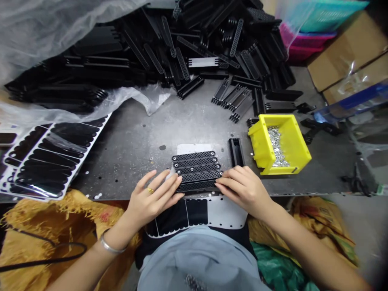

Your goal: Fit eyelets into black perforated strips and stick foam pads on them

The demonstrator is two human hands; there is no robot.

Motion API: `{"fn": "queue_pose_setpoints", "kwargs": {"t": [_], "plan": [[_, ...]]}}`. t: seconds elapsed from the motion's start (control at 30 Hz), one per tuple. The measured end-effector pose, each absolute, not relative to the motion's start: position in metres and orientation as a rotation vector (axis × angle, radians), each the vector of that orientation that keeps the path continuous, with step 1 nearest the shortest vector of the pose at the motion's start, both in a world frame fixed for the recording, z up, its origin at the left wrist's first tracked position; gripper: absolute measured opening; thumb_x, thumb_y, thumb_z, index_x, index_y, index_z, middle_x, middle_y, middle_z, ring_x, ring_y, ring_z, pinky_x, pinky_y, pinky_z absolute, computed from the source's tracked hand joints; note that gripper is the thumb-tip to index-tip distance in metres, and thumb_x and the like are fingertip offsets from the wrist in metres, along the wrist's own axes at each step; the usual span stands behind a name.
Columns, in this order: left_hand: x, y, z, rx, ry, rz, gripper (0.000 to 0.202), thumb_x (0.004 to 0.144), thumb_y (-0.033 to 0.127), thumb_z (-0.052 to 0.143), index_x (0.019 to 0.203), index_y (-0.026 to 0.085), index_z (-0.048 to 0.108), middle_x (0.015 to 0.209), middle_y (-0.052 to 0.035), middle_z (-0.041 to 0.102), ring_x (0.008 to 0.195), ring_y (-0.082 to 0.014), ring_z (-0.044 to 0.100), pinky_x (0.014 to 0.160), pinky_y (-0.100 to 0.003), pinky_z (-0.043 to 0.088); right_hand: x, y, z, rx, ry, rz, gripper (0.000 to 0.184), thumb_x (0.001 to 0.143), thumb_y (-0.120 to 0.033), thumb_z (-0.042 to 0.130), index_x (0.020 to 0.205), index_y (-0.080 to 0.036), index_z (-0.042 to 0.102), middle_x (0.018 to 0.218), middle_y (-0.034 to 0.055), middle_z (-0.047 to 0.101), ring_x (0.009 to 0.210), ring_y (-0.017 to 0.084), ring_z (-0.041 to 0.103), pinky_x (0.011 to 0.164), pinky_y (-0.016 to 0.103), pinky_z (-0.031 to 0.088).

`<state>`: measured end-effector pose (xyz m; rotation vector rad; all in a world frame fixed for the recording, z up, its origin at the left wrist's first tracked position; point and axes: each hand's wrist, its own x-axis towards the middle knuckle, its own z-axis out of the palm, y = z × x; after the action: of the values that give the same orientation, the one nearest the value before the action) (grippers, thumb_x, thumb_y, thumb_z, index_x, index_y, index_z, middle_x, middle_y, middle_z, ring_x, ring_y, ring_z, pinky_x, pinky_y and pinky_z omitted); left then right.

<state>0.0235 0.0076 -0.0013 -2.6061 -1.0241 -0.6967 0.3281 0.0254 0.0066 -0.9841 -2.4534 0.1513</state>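
Note:
Several black plastic strips [197, 174] with a lattice pattern lie side by side at the front edge of the bench. Small silvery pieces sit in round holes at their ends, and one rests midway along a strip. My left hand [154, 196], with a ring and a bangle, has its fingers spread and its fingertips against the strips' left ends. At the right end of the nearer strips, the fingers of my right hand [244, 188] are pinched together; what is between them is hidden. A black channel-shaped piece [236, 151] lies just beyond my right hand.
A yellow bin [257, 149] of small silvery parts [276, 147] stands to the right. Black plastic parts [209, 40] are heaped along the back. Sheets of black stickers [54, 157] lie left, partly under clear plastic film [130, 95]. Another sticker sheet [197, 214] rests on my lap.

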Motion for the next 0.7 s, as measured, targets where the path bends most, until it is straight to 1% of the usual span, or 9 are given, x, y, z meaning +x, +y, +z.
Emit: {"fn": "queue_pose_setpoints", "kwargs": {"t": [0.03,0.1,0.23,0.33,0.43,0.5,0.57,0.63,0.7], "plan": [[0.024,0.008,-0.002,-2.606,-1.006,-0.702,0.034,0.092,0.030,0.079,0.124,0.021,0.073,0.115,-0.0007,0.082,0.104,-0.0209,0.076,0.116,-0.039,0.041,0.334,0.021,0.007,-0.960,-2.466,0.094,0.007,0.099,-0.017,0.067,0.103,-0.013,0.072,0.089,0.0059,0.075,0.080,0.018,0.060,0.070,0.032,0.038],[0.024,0.010,-0.003,-2.615,-0.965,-0.719,0.033,0.091,0.028,0.080,0.123,0.019,0.073,0.112,-0.0003,0.082,0.102,-0.0193,0.076,0.113,-0.037,0.044,0.342,0.012,0.008,-0.896,-2.511,-0.053,0.013,0.098,-0.015,0.070,0.110,-0.010,0.071,0.093,0.0065,0.077,0.082,0.018,0.061,0.071,0.032,0.042],[0.020,0.014,-0.003,-2.614,-0.943,-0.731,0.033,0.092,0.033,0.079,0.121,0.020,0.073,0.108,0.0010,0.083,0.100,-0.0196,0.076,0.108,-0.039,0.047,0.342,0.001,0.010,-0.937,-2.608,-0.264,0.019,0.098,-0.013,0.068,0.115,-0.007,0.071,0.096,0.0075,0.079,0.085,0.020,0.063,0.075,0.034,0.045],[0.017,0.017,-0.004,-2.634,-0.923,-0.708,0.032,0.094,0.034,0.078,0.122,0.021,0.073,0.109,0.0015,0.082,0.101,-0.0189,0.075,0.105,-0.038,0.049,0.338,-0.004,0.012,-0.976,-2.667,-0.296,0.022,0.100,-0.013,0.064,0.117,-0.003,0.071,0.098,0.0107,0.078,0.089,0.023,0.064,0.078,0.036,0.046],[0.017,0.019,-0.006,-2.662,-0.874,-0.718,0.030,0.095,0.031,0.077,0.122,0.022,0.072,0.112,0.0034,0.082,0.103,-0.0173,0.075,0.104,-0.036,0.049,0.329,-0.010,0.014,-0.957,-2.754,-0.353,0.025,0.103,-0.009,0.052,0.116,0.000,0.072,0.098,0.0132,0.077,0.092,0.025,0.063,0.081,0.038,0.047],[0.019,0.019,-0.007,-2.659,-0.871,-0.749,0.030,0.094,0.030,0.078,0.122,0.021,0.072,0.110,0.0031,0.082,0.103,-0.0176,0.075,0.105,-0.036,0.049,0.322,-0.014,0.017,-0.995,-2.776,-0.440,0.029,0.102,-0.004,0.046,0.113,0.001,0.073,0.096,0.0148,0.075,0.091,0.025,0.062,0.080,0.038,0.046],[0.021,0.016,-0.009,-2.644,-0.908,-0.766,0.031,0.093,0.030,0.078,0.121,0.019,0.072,0.108,0.0012,0.082,0.103,-0.0186,0.075,0.106,-0.037,0.049,0.317,-0.013,0.022,-1.046,-2.764,-0.497,0.029,0.100,-0.002,0.046,0.104,-0.001,0.075,0.089,0.0144,0.073,0.083,0.024,0.060,0.074,0.038,0.043],[0.023,0.012,-0.010,-2.628,-0.959,-0.774,0.032,0.094,0.030,0.078,0.122,0.017,0.071,0.107,-0.0002,0.082,0.103,-0.0195,0.074,0.106,-0.038,0.048,0.313,-0.005,0.029,-1.100,-2.755,-0.388,0.027,0.100,-0.007,0.050,0.090,-0.007,0.076,0.079,0.0106,0.069,0.075,0.023,0.057,0.067,0.038,0.040],[0.024,0.010,-0.013,-2.618,-1.000,-0.790,0.033,0.094,0.030,0.078,0.122,0.016,0.071,0.106,-0.0007,0.082,0.102,-0.0199,0.074,0.107,-0.040,0.047,0.310,0.009,0.034,-1.162,-2.726,-0.127,0.028,0.103,-0.016,0.053,0.087,-0.012,0.075,0.077,0.0078,0.066,0.074,0.022,0.056,0.065,0.037,0.040]]}}
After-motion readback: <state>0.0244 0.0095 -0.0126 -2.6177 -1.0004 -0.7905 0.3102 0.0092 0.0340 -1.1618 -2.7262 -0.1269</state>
